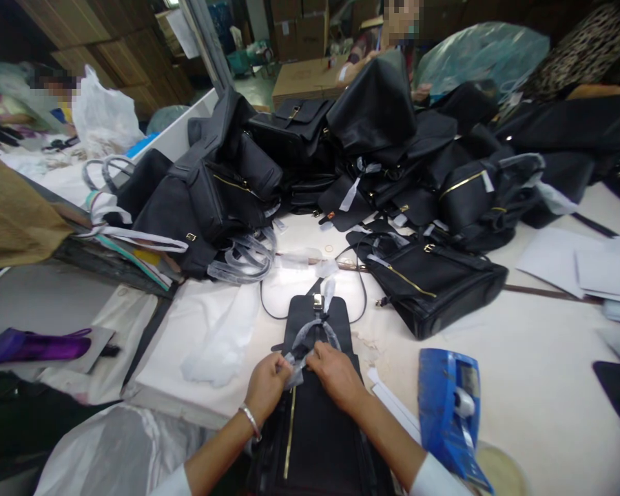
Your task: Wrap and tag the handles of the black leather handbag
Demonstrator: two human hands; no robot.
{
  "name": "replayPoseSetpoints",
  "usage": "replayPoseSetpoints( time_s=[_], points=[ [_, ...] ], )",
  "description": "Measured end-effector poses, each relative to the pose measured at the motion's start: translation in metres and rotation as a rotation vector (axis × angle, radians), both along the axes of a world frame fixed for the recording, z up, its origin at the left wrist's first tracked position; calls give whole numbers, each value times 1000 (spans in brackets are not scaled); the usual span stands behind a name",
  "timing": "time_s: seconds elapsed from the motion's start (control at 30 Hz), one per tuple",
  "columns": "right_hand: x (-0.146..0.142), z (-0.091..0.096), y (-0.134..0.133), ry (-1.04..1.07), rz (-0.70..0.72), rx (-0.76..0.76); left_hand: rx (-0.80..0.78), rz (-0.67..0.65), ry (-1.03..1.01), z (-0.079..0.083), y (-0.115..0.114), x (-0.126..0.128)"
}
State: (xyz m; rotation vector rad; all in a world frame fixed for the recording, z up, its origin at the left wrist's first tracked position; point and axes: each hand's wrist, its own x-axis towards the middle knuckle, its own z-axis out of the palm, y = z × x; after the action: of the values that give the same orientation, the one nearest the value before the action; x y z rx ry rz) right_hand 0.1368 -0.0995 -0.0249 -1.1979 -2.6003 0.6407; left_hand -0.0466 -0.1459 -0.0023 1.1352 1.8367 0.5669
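A black backpack with a gold zipper lies in front of me, its flap folded out away from me and showing a gold buckle. Clear plastic wrap covers the looped handle near the base of the flap. My left hand, with a bracelet at the wrist, is closed in a pinch on the loose end of that wrap. My right hand is also closed, its fingers on the wrapped handle to the right. What lies under the right fingertips is partly hidden.
Many black bags are heaped across the back of the table. Another black bag lies to the right. A blue tape dispenser stands near my right forearm. A purple bottle lies at left. A person is across the table.
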Motion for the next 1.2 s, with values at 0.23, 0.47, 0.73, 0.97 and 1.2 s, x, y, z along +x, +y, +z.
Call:
replayPoseSetpoints(
  time_s=[0.23, 0.47, 0.73, 0.97, 1.2],
  points=[
    [12, -1, 11, 53, 21, -94, 17, -64, 127, 0, 3, 9],
    [14, -9, 16, 174, -22, -237, 23, -104, 226, -5, 9, 13],
    [12, -3, 16, 247, 60, -274, -7, -168, 323, -6, 19, 30],
    [24, -24, 33, 147, -175, -270, -7, -175, 347, -5, 23, 34],
    [23, -28, 26, 131, -59, -210, -18, -169, 385, -2, 30, 39]
  ],
)
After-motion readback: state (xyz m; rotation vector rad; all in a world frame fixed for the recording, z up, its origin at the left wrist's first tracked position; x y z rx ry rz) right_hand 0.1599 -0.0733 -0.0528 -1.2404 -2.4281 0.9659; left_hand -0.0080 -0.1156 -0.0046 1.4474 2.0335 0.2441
